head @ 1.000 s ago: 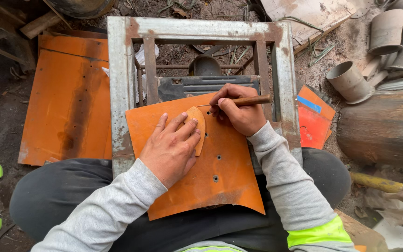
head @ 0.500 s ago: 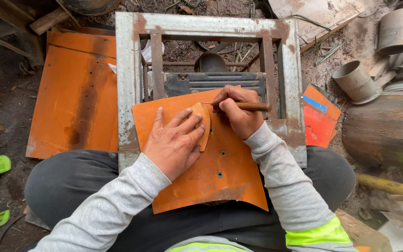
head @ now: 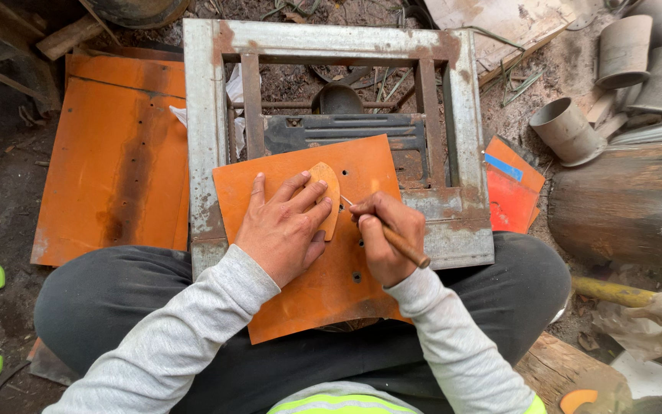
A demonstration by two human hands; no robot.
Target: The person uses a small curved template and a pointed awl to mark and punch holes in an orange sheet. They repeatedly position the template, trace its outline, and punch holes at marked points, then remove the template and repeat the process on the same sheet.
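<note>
L hand (head: 285,230) flat, fingers spread, pressing small curved template (head: 328,196) onto orange metal sheet (head: 308,307). R hand (head: 385,238) closed round wooden-handled scriber (head: 392,238), thin tip touching sheet just beside template's R edge. Sheet lies across person's lap, far end resting on rusty metal frame (head: 208,138). Bigger orange sheet (head: 116,161) on ground to L. Grey pipe pieces (head: 568,130) and log (head: 622,207) to R.

Your right hand (head: 386,238) slid down beside the template (head: 329,195), and the pen (head: 392,238) now points up at its edge.
</note>
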